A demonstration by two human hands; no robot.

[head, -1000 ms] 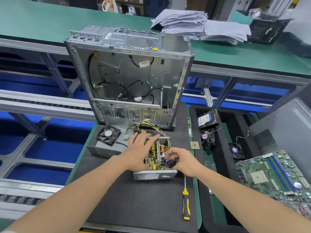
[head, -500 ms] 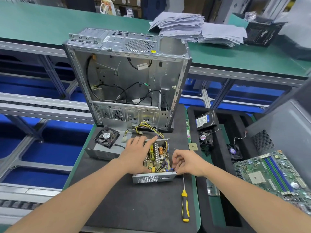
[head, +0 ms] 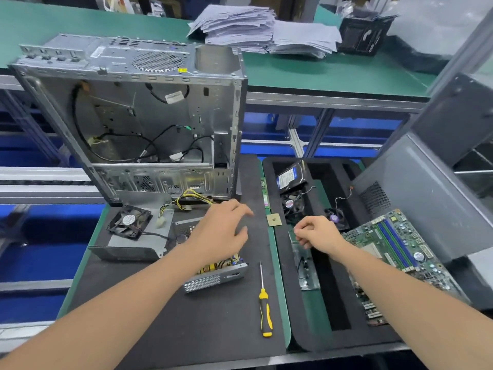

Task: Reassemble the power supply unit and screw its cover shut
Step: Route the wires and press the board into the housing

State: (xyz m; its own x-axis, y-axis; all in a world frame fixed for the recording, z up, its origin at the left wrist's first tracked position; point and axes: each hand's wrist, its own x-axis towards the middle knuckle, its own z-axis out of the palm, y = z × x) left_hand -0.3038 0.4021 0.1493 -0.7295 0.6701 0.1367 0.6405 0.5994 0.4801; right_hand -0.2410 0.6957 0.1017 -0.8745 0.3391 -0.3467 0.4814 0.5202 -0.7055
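The open power supply unit [head: 213, 276] lies on the black mat with its circuit board exposed and its meshed front wall facing me. My left hand [head: 221, 231] rests on top of it, fingers spread, hiding most of the board. The unit's grey metal cover [head: 125, 247] lies to the left, with a black fan [head: 130, 222] on it and yellow wires [head: 192, 198] behind. My right hand [head: 317, 233] hovers over the black foam tray to the right, fingers curled in a loose pinch; whether it holds anything I cannot tell. A yellow-and-black screwdriver [head: 264, 305] lies right of the unit.
An empty computer case [head: 133, 116] stands upright behind the unit. The black foam tray [head: 333, 303] holds a hard drive [head: 290, 177], small fans [head: 292, 204] and a metal bracket [head: 304, 265]. A CPU chip [head: 274, 219] lies by the tray edge. A green motherboard [head: 394, 252] leans at right.
My right hand left the unit's front right corner and moved right over the foam tray. My left hand stays on the unit. The camera view shifted right.
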